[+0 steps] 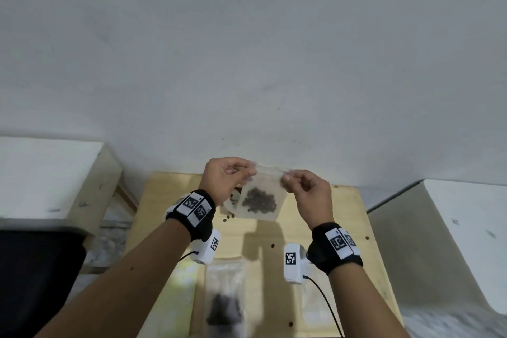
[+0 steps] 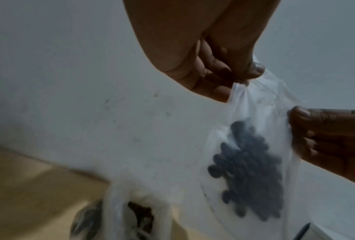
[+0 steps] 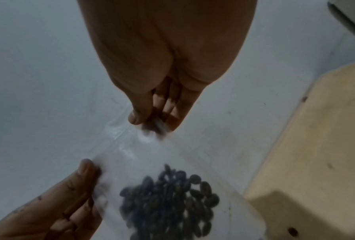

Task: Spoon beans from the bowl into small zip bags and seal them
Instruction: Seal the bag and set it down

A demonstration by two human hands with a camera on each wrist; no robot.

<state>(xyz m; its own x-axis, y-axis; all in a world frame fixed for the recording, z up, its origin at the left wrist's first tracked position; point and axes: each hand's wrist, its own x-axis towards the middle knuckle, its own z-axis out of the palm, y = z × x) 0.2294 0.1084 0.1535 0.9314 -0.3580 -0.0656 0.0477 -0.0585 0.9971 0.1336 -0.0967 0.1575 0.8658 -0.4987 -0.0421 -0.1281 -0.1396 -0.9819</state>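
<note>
A small clear zip bag (image 1: pixel 260 195) with dark beans (image 1: pixel 259 200) in its lower half hangs in the air above the wooden table (image 1: pixel 329 222). My left hand (image 1: pixel 248 173) pinches its top left corner and my right hand (image 1: pixel 288 180) pinches its top right corner. The left wrist view shows my left hand (image 2: pixel 242 78) pinching the bag (image 2: pixel 252 116) by its top edge, beans (image 2: pixel 250 172) below. In the right wrist view my right hand (image 3: pixel 150 123) nips the zip strip above the beans (image 3: pixel 168 199). The bowl (image 1: pixel 231 197) is mostly hidden behind the bag and my left hand.
Another bag with beans (image 1: pixel 225 299) lies blurred at the near edge of the table. A few loose beans (image 1: pixel 227 218) lie on the wood. White benches (image 1: pixel 41 173) stand left and right (image 1: pixel 452 228); a grey wall rises behind.
</note>
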